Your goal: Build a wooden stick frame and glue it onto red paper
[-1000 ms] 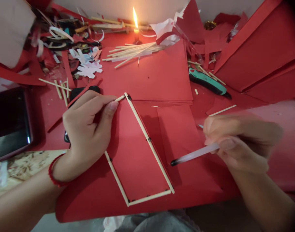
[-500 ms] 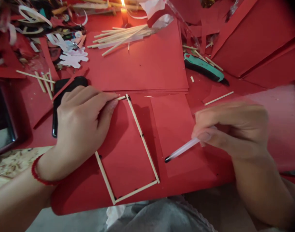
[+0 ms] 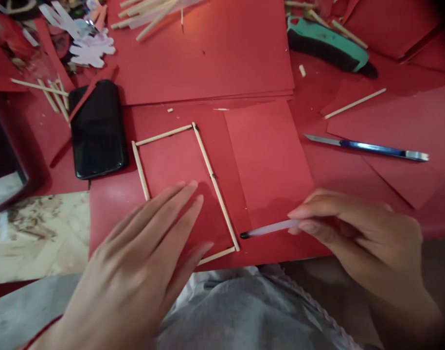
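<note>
Palm down over the lower left part of a rectangular frame (image 3: 222, 206) of thin wooden sticks: the left hand (image 3: 134, 257), with fingers extended and thumb set slightly apart, gripping nothing visible; contact beneath the palm hidden. Around the left wrist, a red cord (image 3: 43, 333). Pinched between thumb and fingertips of the right hand (image 3: 368, 238): a pale translucent stick (image 3: 269, 228), pointing left with its black tip, just beside the frame's lower right corner.

Flat on red paper (image 3: 171, 165), in front of the wearer: the frame, with black blobs at both far corners and midway along its right side. To the right of it, a smaller red sheet (image 3: 269, 150). Farther right, a slim blue craft knife (image 3: 375, 148) with its blade toward the left, and beyond that a loose thin stick (image 3: 355, 103) and a green-and-black cutter (image 3: 328, 46). To the left of the frame, a black phone (image 3: 98, 136) with a red strip (image 3: 89, 95) across its top. Beyond the frame, stacked red sheets (image 3: 211, 63) under a bundle of sticks (image 3: 142, 14). At the near edge, grey cloth (image 3: 251, 311).
</note>
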### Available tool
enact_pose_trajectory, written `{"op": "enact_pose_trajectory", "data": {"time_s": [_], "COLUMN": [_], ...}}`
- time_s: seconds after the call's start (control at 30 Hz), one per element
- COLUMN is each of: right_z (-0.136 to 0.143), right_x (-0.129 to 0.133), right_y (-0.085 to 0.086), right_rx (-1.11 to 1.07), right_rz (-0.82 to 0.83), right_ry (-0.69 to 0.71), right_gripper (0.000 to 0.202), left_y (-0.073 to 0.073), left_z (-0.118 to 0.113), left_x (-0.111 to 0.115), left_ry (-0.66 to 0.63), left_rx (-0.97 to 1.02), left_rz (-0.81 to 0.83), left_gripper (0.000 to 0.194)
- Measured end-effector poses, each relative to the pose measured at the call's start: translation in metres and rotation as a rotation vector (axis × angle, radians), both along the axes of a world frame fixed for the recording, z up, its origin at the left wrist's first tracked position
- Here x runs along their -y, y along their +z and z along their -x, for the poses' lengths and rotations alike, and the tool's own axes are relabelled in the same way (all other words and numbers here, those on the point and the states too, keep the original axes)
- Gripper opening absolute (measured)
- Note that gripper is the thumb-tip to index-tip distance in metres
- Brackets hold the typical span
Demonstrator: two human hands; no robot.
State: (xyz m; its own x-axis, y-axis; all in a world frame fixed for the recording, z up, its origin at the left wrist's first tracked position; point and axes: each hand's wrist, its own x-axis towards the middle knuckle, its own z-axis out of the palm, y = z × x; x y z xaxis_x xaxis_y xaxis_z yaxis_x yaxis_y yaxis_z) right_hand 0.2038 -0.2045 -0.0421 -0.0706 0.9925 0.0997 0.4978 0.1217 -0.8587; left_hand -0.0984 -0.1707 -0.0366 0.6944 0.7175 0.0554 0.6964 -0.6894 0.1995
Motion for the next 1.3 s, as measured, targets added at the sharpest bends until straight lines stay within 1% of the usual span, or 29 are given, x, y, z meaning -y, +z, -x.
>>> {"op": "enact_pose_trajectory", "data": {"time_s": [0.07, 0.17, 0.33, 0.6, 0.9, 1.1, 1.3], "right_z": [0.002, 0.003, 0.001, 0.003, 0.003, 0.005, 0.003], "right_x": [0.003, 0.006, 0.008, 0.004, 0.003, 0.001, -0.001], "right_y": [-0.003, -0.007, -0.01, -0.007, -0.008, -0.007, -0.005], "right_rx": [-0.012, -0.006, -0.001, 0.056, 0.102, 0.155, 0.219], "right_rz": [-0.01, -0.026, -0.035, -0.031, -0.052, -0.089, -0.112], "right_ry": [0.018, 0.057, 0.1, 0.117, 0.125, 0.141, 0.159], "right_gripper": [0.005, 0.007, 0.01, 0.012, 0.008, 0.011, 0.017], "left_y": [-0.005, -0.01, -0.013, -0.016, -0.016, -0.017, -0.016], "left_z": [-0.001, -0.005, -0.01, -0.009, -0.011, -0.011, -0.011], "left_x": [0.013, 0.019, 0.019, 0.021, 0.02, 0.021, 0.021], "left_ry": [0.034, 0.074, 0.09, 0.105, 0.098, 0.106, 0.116], "left_rx": [0.001, 0.016, 0.04, 0.068, 0.072, 0.071, 0.068], "left_rz": [0.025, 0.017, 0.013, 0.009, 0.012, -0.009, 0.007], "left_gripper": [0.059, 0.059, 0.058, 0.061, 0.059, 0.059, 0.06]}}
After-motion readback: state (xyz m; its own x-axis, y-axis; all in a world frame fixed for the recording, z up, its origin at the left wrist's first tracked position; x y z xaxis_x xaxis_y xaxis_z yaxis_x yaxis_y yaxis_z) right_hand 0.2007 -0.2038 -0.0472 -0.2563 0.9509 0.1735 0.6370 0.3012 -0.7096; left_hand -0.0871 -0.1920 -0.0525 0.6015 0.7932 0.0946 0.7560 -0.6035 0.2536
